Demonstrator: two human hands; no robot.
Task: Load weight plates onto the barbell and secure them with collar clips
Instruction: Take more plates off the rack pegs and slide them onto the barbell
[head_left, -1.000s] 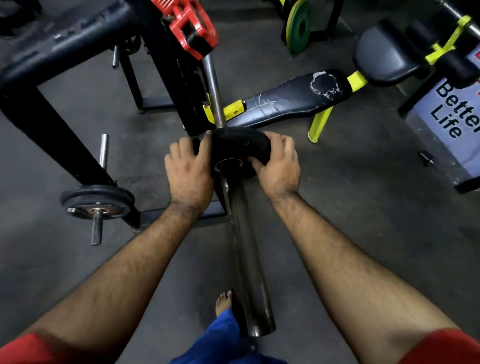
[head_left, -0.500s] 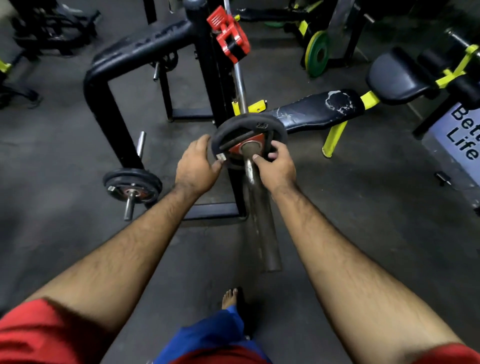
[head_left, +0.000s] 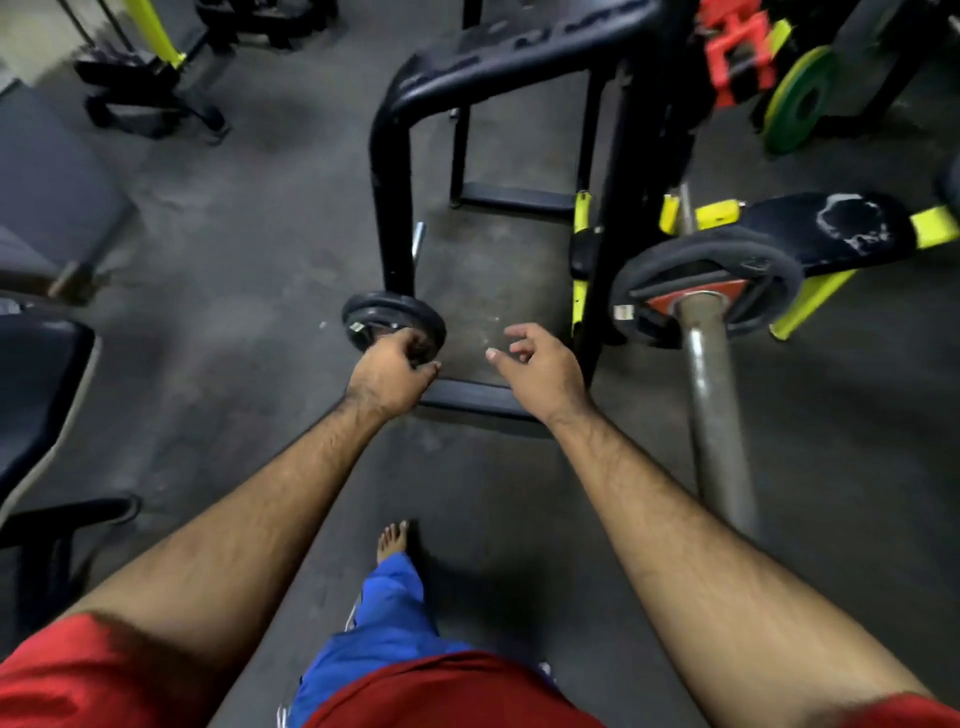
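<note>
One plate (head_left: 706, 291) already sits on the barbell sleeve (head_left: 714, 415). The left hand (head_left: 387, 374) grips a second plate (head_left: 392, 325) on its storage peg – presumably fetching it – while the right hand (head_left: 535, 366) hovers beside it, fingers loose, holding nothing.

Plate (head_left: 701, 278) on the bar (head_left: 719, 415): black rim, red hub. Bar: dull grey. Plate (head_left: 387, 318) under the left fingers (head_left: 410, 347): black. Clip (head_left: 735, 49) was red. Far plate (head_left: 800, 98): green. Bench (head_left: 831, 228): black, yellow frame.

Black plate (head_left: 706, 280) on barbell sleeve (head_left: 714, 415) — upright
</note>
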